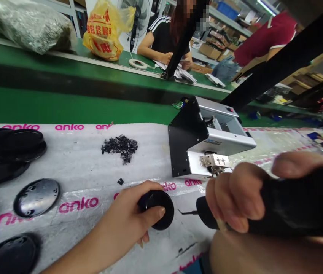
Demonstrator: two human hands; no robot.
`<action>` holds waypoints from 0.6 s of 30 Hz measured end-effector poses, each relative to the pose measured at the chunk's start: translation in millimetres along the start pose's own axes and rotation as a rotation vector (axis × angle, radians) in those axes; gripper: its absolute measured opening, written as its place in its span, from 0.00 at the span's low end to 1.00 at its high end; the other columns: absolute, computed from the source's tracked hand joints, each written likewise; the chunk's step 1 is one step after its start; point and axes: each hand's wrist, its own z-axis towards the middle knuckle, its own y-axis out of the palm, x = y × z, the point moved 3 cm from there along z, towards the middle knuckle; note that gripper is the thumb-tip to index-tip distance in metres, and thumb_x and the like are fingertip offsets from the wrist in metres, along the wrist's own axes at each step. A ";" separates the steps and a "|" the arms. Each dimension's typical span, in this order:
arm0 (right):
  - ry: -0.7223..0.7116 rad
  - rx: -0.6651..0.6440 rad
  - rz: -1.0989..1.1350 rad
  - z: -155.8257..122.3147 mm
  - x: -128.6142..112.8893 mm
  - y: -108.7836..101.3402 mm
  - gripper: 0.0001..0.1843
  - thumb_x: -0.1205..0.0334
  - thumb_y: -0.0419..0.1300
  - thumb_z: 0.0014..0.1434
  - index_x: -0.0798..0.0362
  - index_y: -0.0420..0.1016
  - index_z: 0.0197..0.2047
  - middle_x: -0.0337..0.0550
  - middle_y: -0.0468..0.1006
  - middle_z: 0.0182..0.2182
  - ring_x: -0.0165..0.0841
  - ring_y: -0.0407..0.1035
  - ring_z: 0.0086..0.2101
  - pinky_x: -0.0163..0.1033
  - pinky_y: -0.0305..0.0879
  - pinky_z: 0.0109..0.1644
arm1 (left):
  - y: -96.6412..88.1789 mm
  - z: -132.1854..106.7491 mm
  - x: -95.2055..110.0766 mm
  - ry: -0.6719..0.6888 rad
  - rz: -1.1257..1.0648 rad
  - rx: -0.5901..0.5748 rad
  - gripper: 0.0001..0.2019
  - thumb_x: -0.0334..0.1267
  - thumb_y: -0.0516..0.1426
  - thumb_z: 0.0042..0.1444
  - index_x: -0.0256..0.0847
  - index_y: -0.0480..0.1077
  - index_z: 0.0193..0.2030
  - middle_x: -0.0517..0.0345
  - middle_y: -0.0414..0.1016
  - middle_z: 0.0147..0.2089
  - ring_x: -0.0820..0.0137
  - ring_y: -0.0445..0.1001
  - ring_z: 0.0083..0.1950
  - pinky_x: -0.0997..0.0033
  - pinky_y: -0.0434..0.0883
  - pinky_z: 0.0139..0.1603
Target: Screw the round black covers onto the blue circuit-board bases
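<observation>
My left hand [140, 213] grips a small round black cap-like part [165, 215], the thumb lying across its face and the fingers around its edge. To the right, my right hand [237, 196] is wrapped around a thick black cylindrical tool [298, 201], close to the camera and partly blurred. From the tool's end a thin dark tip [188, 212] points left at the black part, with a small gap between them. Beyond my left hand lies a pile of small black pieces [121, 147], with a loose bit [120, 181] nearer.
A silver and black bench machine [209, 140] stands just beyond my right hand. Black round covers [10, 146] and a shiny disc [37, 198] lie left on the printed white sheet [72, 163]. Across the green bench are a yellow bag [105, 32] and a seated person [161, 38].
</observation>
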 end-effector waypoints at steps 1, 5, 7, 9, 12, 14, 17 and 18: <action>-0.021 -0.005 0.059 0.6 2.2 6.2 0.15 0.39 0.65 0.53 0.35 0.75 0.40 0.31 0.70 0.17 0.27 0.60 0.10 0.33 0.58 0.12 | 0.2 0.2 0.5 -0.008 0.008 0.000 0.15 0.45 0.60 0.55 0.45 0.71 0.48 0.65 0.69 0.25 0.76 0.66 0.19 0.79 0.66 0.19; -0.026 0.209 0.163 6.3 8.8 27.4 0.27 0.29 0.57 0.54 0.45 0.75 0.36 0.35 0.71 0.18 0.28 0.61 0.12 0.32 0.56 0.11 | 0.4 0.4 2.0 -0.031 0.012 0.009 0.16 0.45 0.60 0.54 0.45 0.72 0.49 0.65 0.70 0.25 0.75 0.67 0.18 0.78 0.66 0.19; -0.012 0.271 0.161 10.5 8.6 35.3 0.29 0.27 0.57 0.52 0.46 0.73 0.33 0.34 0.69 0.15 0.28 0.60 0.12 0.32 0.56 0.11 | 0.3 0.2 1.8 -0.038 0.011 0.012 0.16 0.45 0.60 0.54 0.45 0.72 0.49 0.65 0.70 0.25 0.75 0.67 0.18 0.78 0.66 0.19; 0.020 0.295 0.144 14.9 7.9 40.1 0.29 0.26 0.60 0.49 0.46 0.70 0.31 0.32 0.67 0.13 0.29 0.59 0.11 0.33 0.56 0.11 | 0.5 0.1 0.9 -0.040 0.015 0.009 0.17 0.45 0.60 0.54 0.46 0.72 0.50 0.65 0.70 0.25 0.75 0.67 0.18 0.78 0.67 0.19; 0.059 0.302 0.106 20.5 8.4 43.0 0.31 0.27 0.63 0.43 0.47 0.66 0.29 0.32 0.66 0.12 0.31 0.58 0.10 0.35 0.57 0.10 | 0.5 0.7 -1.2 -0.038 0.026 0.015 0.17 0.45 0.60 0.54 0.47 0.72 0.51 0.65 0.71 0.26 0.76 0.68 0.18 0.78 0.67 0.19; 0.051 0.317 0.085 22.1 9.5 43.2 0.30 0.28 0.64 0.44 0.47 0.66 0.29 0.31 0.66 0.12 0.31 0.59 0.10 0.35 0.57 0.10 | 0.5 1.2 -2.4 -0.042 0.027 0.018 0.17 0.45 0.60 0.55 0.47 0.72 0.51 0.65 0.72 0.27 0.76 0.67 0.18 0.79 0.67 0.19; 0.007 0.306 0.102 18.4 11.8 43.3 0.28 0.29 0.62 0.48 0.47 0.68 0.31 0.32 0.68 0.14 0.30 0.60 0.11 0.34 0.58 0.12 | 0.5 1.3 -2.4 -0.032 0.028 0.012 0.17 0.44 0.60 0.55 0.47 0.71 0.51 0.65 0.72 0.28 0.77 0.67 0.18 0.79 0.66 0.19; -0.010 0.287 0.119 15.0 12.3 43.2 0.27 0.30 0.61 0.50 0.47 0.69 0.32 0.33 0.69 0.15 0.29 0.61 0.12 0.34 0.59 0.13 | 0.5 1.2 -1.8 -0.025 0.028 0.010 0.17 0.44 0.60 0.55 0.46 0.72 0.51 0.65 0.72 0.28 0.77 0.67 0.18 0.79 0.66 0.19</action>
